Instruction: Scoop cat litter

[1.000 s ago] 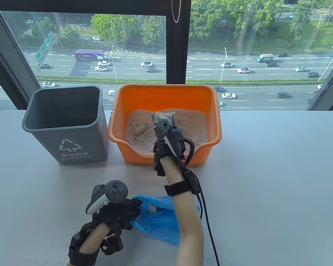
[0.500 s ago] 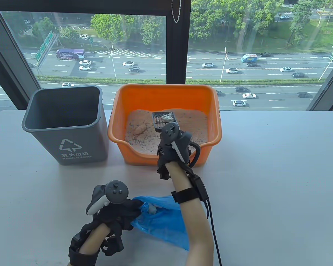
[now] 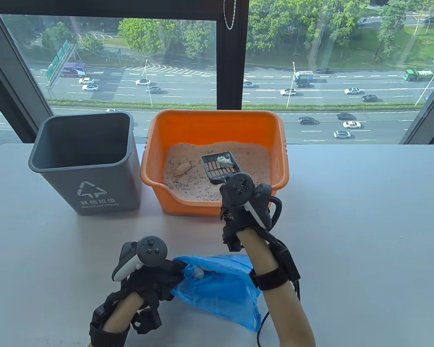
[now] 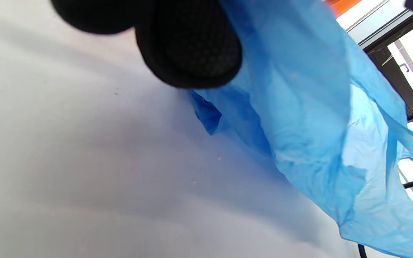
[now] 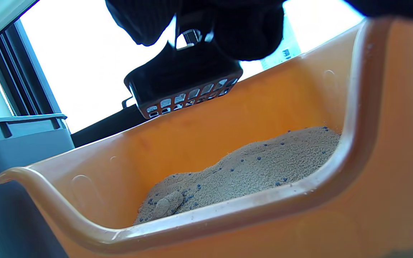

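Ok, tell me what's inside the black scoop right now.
The black scoop holds one pale grey clump near its far end; the slots beside it look bare. Its handle end is hidden behind the right hand.

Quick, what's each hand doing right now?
Left hand: grips the edge of the blue bag on the table.
Right hand: holds the black scoop, with a pale clump in it, above the litter.

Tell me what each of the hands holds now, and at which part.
The right hand holds the black litter scoop by its handle, with a clump in it. The left hand grips the blue plastic bag at its bunched edge.
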`<state>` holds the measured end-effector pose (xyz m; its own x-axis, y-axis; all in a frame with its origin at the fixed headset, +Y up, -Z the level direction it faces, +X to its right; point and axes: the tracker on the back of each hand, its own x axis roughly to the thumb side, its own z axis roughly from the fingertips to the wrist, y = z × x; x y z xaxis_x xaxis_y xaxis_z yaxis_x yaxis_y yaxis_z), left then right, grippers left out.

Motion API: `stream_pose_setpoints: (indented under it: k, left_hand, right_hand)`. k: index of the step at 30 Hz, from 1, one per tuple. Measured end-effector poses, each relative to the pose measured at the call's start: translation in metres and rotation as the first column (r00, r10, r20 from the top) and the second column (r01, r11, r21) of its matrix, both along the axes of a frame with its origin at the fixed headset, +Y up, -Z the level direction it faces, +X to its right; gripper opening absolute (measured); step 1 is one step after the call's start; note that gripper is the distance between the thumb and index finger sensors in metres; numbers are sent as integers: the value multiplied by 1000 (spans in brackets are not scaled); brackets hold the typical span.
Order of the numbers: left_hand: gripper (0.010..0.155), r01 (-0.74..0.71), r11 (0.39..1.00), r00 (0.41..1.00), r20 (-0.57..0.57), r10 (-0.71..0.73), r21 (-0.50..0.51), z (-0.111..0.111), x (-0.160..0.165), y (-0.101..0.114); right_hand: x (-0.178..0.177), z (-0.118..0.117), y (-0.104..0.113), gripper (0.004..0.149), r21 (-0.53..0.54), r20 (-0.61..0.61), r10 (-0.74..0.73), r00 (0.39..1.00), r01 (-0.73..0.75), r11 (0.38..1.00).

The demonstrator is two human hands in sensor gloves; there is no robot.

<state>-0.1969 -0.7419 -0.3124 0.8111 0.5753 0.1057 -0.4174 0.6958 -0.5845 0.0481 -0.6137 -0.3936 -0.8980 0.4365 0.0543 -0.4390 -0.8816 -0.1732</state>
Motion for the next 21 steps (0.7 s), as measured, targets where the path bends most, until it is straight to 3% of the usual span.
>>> stream_pose_setpoints:
  k: [6, 11, 15, 21]
  left_hand:
    - [42, 1, 1000, 1000, -5, -1, -10, 0, 1, 0]
    - [42, 8, 1000, 1000, 4, -8, 6, 3, 4, 4]
    - [42, 3, 1000, 1000, 6, -3, 6, 4, 7, 4]
    - [42, 6, 1000, 1000, 13, -6, -2, 5, 10, 2]
  right_hand:
    - [10, 74, 11, 62, -11, -140, 121, 983, -123, 992]
    - [26, 135, 7, 62, -115, -279, 83, 957, -120, 986]
    - [37, 171, 0, 61, -237, -386, 32, 922, -133, 962]
    - [40, 196, -21, 60, -361, -512, 5, 859, -220, 906]
